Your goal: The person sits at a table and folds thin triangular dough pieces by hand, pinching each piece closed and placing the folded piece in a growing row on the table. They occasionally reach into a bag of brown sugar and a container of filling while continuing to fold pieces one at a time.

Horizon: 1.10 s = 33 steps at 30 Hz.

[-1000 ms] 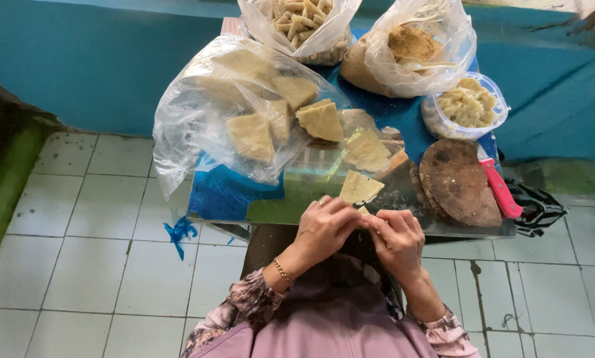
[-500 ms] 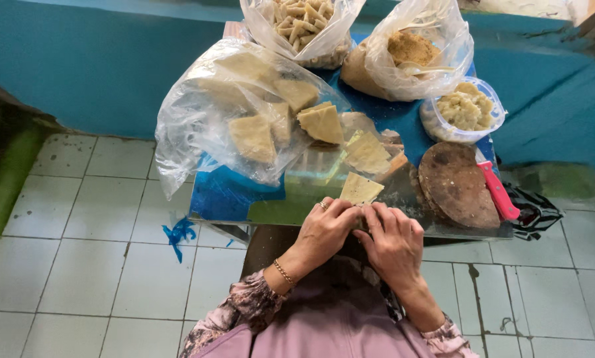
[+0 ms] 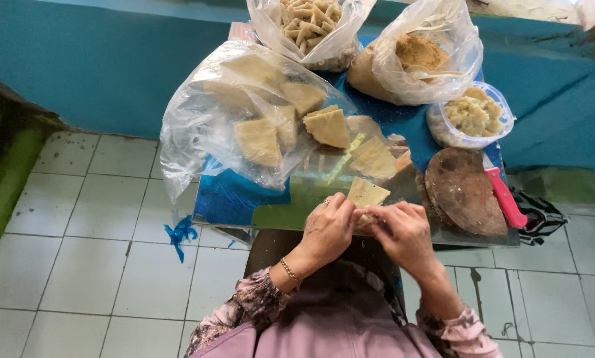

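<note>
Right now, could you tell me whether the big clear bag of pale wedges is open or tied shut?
Open. The big clear bag gapes toward the hands, and pale wedges spill from its mouth.

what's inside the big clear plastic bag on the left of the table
The big clear plastic bag holds pale yellow triangular pieces, several showing through the film. Any pieces deeper under the crumpled plastic are hidden, so their count cannot be told.
</note>
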Available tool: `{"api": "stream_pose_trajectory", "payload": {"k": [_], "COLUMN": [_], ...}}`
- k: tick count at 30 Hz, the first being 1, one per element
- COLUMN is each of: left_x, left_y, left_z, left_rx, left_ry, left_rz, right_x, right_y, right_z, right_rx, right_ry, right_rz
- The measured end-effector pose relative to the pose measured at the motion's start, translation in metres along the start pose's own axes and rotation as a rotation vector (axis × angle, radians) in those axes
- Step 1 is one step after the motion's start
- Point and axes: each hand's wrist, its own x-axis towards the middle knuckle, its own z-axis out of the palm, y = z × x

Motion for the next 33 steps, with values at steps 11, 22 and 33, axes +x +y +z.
{"api": "stream_pose_trajectory", "payload": {"k": [11, 22, 33], "left_x": [0.011, 0.008, 0.008], "left_y": [0.003, -0.016, -0.015], "left_z": [-0.018, -0.035, -0.042], "left_rx": [0.205, 0.069, 0.085], "left_ry": [-0.044, -0.102, -0.04], "left_rz": [0.361, 0.425, 0.351], "right_x": [0.246, 0.112, 0.073], "right_y": [0.055, 0.15, 0.197], "right_z": [-0.026, -0.085, -0.064], "right_rx": [-0.326, -0.777, -0.254], "right_ry": [0.253, -0.086, 0.036], "right_rz": [-0.239, 0.2, 0.152]}}
